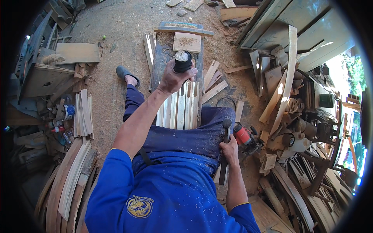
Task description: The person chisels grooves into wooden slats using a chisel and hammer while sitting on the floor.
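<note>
No words or numbers can be read. The one sign that shows clearly is a round, golden-yellow emblem (139,207) on the left chest of the bright blue shirt with yellow-edged sleeves (178,190). Curving yellow lines fill its circle, and a short row of yellow marks along its upper edge is too small to make out as lettering.

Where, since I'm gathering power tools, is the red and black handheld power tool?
In the head view, the red and black handheld power tool is right of centre, beside the dark blue right trouser leg and just right of the bare right hand.
</note>
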`<action>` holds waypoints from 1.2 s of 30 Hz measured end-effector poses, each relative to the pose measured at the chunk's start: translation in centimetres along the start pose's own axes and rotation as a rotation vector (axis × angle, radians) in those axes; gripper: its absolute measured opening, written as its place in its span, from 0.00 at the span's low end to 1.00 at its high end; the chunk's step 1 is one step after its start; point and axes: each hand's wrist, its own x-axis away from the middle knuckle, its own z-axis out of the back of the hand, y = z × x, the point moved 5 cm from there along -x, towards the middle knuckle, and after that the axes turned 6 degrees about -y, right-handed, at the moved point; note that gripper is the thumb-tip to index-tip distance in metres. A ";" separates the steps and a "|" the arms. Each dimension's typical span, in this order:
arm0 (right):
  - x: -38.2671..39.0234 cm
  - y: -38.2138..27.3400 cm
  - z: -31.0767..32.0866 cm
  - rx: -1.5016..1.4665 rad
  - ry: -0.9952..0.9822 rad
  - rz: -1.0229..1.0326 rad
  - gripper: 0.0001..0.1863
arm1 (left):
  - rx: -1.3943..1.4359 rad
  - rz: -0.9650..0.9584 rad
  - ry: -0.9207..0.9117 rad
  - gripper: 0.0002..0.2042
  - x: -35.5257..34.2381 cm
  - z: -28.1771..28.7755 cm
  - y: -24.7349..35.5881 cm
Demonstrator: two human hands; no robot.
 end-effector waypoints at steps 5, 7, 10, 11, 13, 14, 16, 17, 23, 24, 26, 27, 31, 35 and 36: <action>0.2 -0.5 -0.2 -0.003 -0.016 -0.014 0.12 | -0.061 0.047 -0.111 0.10 -0.4 -0.2 -0.6; -0.1 -0.1 -0.1 0.004 -0.026 -0.018 0.13 | -0.068 0.053 -0.134 0.10 -0.5 -1.1 -0.6; -0.2 -0.2 -0.1 0.035 -0.020 -0.010 0.13 | -0.228 0.040 -0.161 0.12 -0.8 -1.5 -1.0; -0.1 -0.2 -0.2 0.053 -0.018 -0.001 0.13 | -0.238 0.059 -0.163 0.12 -0.9 -1.4 -1.3; -0.1 -0.3 -0.2 0.090 -0.005 0.017 0.14 | -0.215 0.080 -0.173 0.12 -1.0 -1.7 -1.1; -0.1 -0.3 -0.2 0.089 -0.005 0.014 0.14 | -0.184 0.084 -0.178 0.12 -1.1 -1.7 -1.0; -0.2 -0.2 -0.3 0.086 -0.005 0.009 0.14 | -0.125 0.093 -0.188 0.12 -1.1 -1.8 -0.7; -0.3 -0.1 -0.3 0.099 0.001 0.018 0.14 | -0.110 0.102 -0.174 0.12 -1.2 -1.7 -0.7; -0.1 -0.7 0.1 0.218 0.023 0.102 0.15 | 0.136 0.104 -0.080 0.15 -0.7 0.4 -1.8; -0.5 -1.1 0.4 0.276 0.044 0.170 0.15 | 0.084 0.074 -0.084 0.16 -0.6 0.3 -2.0; 0.0 -4.4 0.7 0.261 0.022 0.193 0.16 | -0.025 0.020 -0.091 0.16 0.0 0.1 -1.9; 1.3 -8.8 1.0 0.282 0.060 0.270 0.16 | -0.028 0.054 -0.074 0.17 0.5 -0.5 -1.5; 5.8 -23.4 4.2 0.294 0.234 0.707 0.14 | -0.165 -0.157 -0.030 0.20 1.9 -0.3 -3.6; 13.7 -35.7 5.5 0.137 0.463 1.087 0.10 | -0.117 -0.015 -0.080 0.20 2.1 0.1 -2.4; 14.6 -37.0 5.2 0.099 0.472 1.132 0.11 | -0.143 -0.034 -0.079 0.20 2.1 0.0 -2.0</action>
